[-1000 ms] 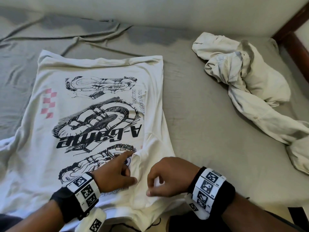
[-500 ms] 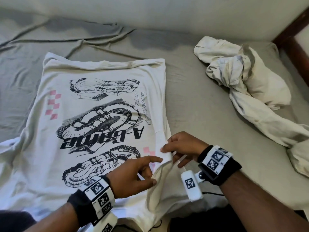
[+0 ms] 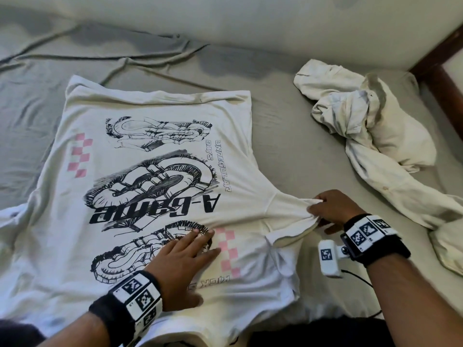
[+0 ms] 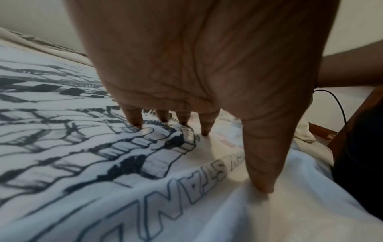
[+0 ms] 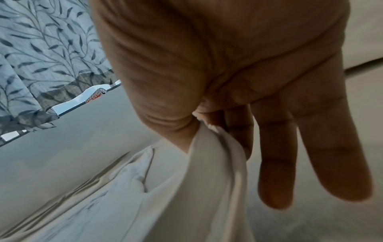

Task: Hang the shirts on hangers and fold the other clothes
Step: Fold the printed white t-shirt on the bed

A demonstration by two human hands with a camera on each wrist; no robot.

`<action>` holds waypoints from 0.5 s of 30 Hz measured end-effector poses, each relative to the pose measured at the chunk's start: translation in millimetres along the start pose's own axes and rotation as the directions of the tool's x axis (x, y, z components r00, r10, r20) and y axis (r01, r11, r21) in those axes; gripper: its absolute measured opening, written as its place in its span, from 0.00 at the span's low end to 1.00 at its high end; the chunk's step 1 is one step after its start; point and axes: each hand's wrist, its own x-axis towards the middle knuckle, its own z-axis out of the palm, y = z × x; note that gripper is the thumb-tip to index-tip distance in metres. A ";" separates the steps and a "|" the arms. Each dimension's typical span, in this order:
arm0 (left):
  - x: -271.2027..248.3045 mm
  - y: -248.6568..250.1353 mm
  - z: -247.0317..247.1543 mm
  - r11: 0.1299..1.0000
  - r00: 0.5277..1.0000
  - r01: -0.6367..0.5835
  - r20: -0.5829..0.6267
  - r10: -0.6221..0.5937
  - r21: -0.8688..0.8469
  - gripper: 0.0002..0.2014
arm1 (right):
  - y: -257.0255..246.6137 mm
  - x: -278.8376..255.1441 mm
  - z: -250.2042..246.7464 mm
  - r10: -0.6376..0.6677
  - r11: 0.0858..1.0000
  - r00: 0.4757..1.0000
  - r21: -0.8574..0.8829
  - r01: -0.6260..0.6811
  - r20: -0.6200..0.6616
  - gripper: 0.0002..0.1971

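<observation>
A T-shirt (image 3: 140, 186) is spread flat on the bed sheet (image 3: 288, 151), towards the left side of the bed. The left hand (image 3: 180, 261) is laid on the near part of the T-shirt, fingers (image 4: 132, 117) set down on the print. To the right of it, the right hand (image 3: 330, 209) is placed at the T-shirt's right edge, where the sleeve (image 3: 293, 209) is pinched and drawn out sideways over the sheet. A crumpled shirt (image 3: 370, 136) is heaped on the sheet further right and further back, well apart from the T-shirt. A bed frame (image 3: 441, 78) is found at the far right corner, behind the crumpled shirt.
</observation>
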 end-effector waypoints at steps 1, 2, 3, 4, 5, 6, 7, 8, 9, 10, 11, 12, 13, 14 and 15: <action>0.2 0.2 0.1 1.000 1.000 -0.001 0.002 0.001 0.009 0.55 | 1.5 3.1 -0.8 -0.021 1.000 0.998 -0.009 0.021 -0.053 0.03; -0.3 0.6 0.6 1.000 1.000 -0.002 0.009 0.002 0.014 0.56 | 2.0 4.9 -1.2 -0.047 0.999 0.992 -0.022 0.045 -0.114 0.04; -0.5 0.6 1.2 1.000 1.000 -0.003 0.019 0.003 0.019 0.57 | 2.0 6.8 -1.2 -0.072 0.997 0.982 -0.033 0.067 -0.177 0.06; -0.1 0.7 1.3 1.000 1.000 -0.007 0.025 0.007 0.022 0.57 | 1.5 8.6 -1.0 -0.094 0.995 0.968 -0.047 0.085 -0.232 0.08; -0.3 0.9 1.9 1.000 1.000 -0.011 0.028 0.010 0.023 0.57 | 0.9 10.1 0.1 -0.115 0.992 0.954 -0.082 0.096 -0.278 0.10; -0.8 1.2 2.6 1.000 0.999 -0.015 0.029 0.014 0.020 0.57 | 1.5 11.2 1.3 -0.131 0.987 0.939 -0.133 0.092 -0.317 0.12; -1.7 1.6 2.6 1.000 0.999 -0.016 0.030 0.016 0.014 0.56 | 3.2 12.1 2.3 -0.139 0.979 0.927 -0.191 0.075 -0.348 0.14; -2.9 1.3 2.2 1.000 0.999 -0.020 0.032 0.020 0.007 0.55 | 5.0 12.0 2.8 -0.144 0.969 0.919 -0.243 0.055 -0.366 0.16; -3.7 0.2 1.1 1.000 0.999 -0.028 0.026 0.028 -0.004 0.52 | 5.7 11.4 3.0 -0.146 0.957 0.918 -0.288 0.036 -0.369 0.17; -3.1 -2.6 2.4 0.999 0.999 -0.045 0.004 0.045 -0.020 0.48 | 5.0 9.3 3.5 -0.154 0.944 0.919 -0.328 0.029 -0.363 0.17; -2.1 -6.1 1.6 0.997 0.997 -0.066 -0.041 0.064 -0.050 0.44 | 0.5 4.9 3.9 -0.181 0.931 0.918 -0.363 0.045 -0.353 0.17; -1.8 -10.6 0.0 0.992 0.991 -0.090 -0.104 0.080 -0.094 0.37 | -6.8 -1.9 5.6 -0.234 0.918 0.912 -0.387 0.093 -0.337 0.16; -2.2 -15.2 -4.0 0.982 0.981 -0.103 -0.179 0.074 -0.157 0.30 | -15.1 -9.2 9.5 -0.313 0.899 0.898 -0.401 0.175 -0.310 0.15; -3.2 -21.4 -9.3 0.968 0.967 -0.098 -0.251 0.038 -0.232 0.24 | -25.2 -18.6 14.9 -0.394 0.868 0.880 -0.420 0.263 -0.263 0.14; -4.8 -26.0 -17.2 0.946 0.950 -0.080 -0.313 -0.023 -0.313 0.18 | -33.5 -28.1 23.3 -0.460 0.829 0.866 -0.443 0.341 -0.196 0.13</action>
